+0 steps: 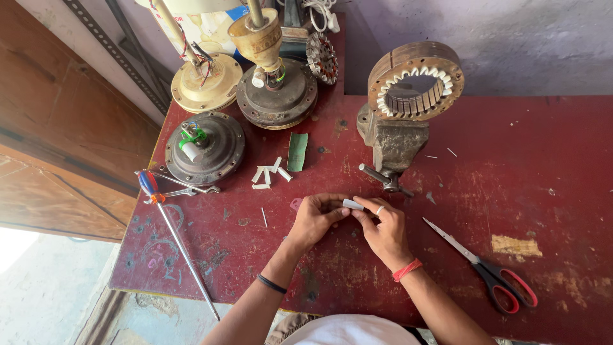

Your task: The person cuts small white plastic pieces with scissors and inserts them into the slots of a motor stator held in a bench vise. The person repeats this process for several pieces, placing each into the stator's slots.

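My left hand (314,219) and my right hand (384,231) meet over the red worktable (562,191), both pinching a small white folded strip (352,204) between their fingertips. The right hand wears a ring and a red wrist thread; the left wrist has a black band. A few similar white strips (269,174) lie beyond the hands, beside a green paper piece (297,151). Straight ahead, a bench vise (393,144) clamps a round stator (415,80) lined with white slot strips.
Scissors with red-and-black handles (488,271) lie to the right. A long screwdriver (175,239) lies at the left, near a spanner. Three fan motor housings (204,147) (276,96) (205,83) stand at the back left. The table's front-left edge drops to the floor.
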